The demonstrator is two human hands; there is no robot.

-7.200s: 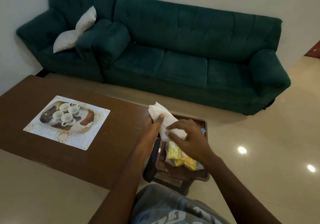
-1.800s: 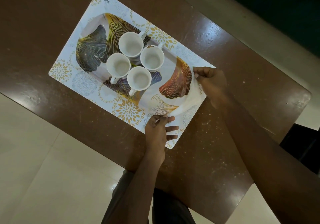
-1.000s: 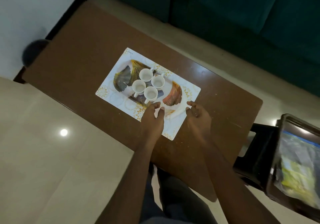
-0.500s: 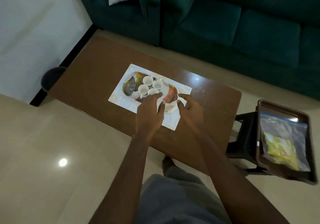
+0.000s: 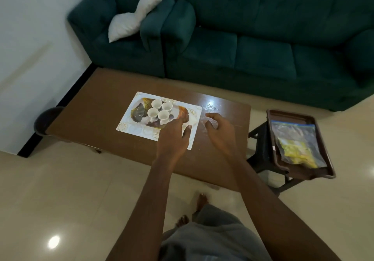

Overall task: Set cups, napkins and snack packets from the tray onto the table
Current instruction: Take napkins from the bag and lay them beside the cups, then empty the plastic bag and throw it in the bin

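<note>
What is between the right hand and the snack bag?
Head view: beyond the right hand, bare table, a gap with the stool, then the tray rim before the snack bag.

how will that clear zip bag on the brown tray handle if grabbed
Likely floppy: the zip bag is thin clear film lying flat on the tray. Probably light, holding only small yellow packets. They bunch at its near end, so it may sag there.

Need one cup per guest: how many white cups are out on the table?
4, clustered on the patterned mat: back-left cup, back-right cup, front-left cup, front-right cup. The left hand covers part of the mat, so one could be hidden.
</note>
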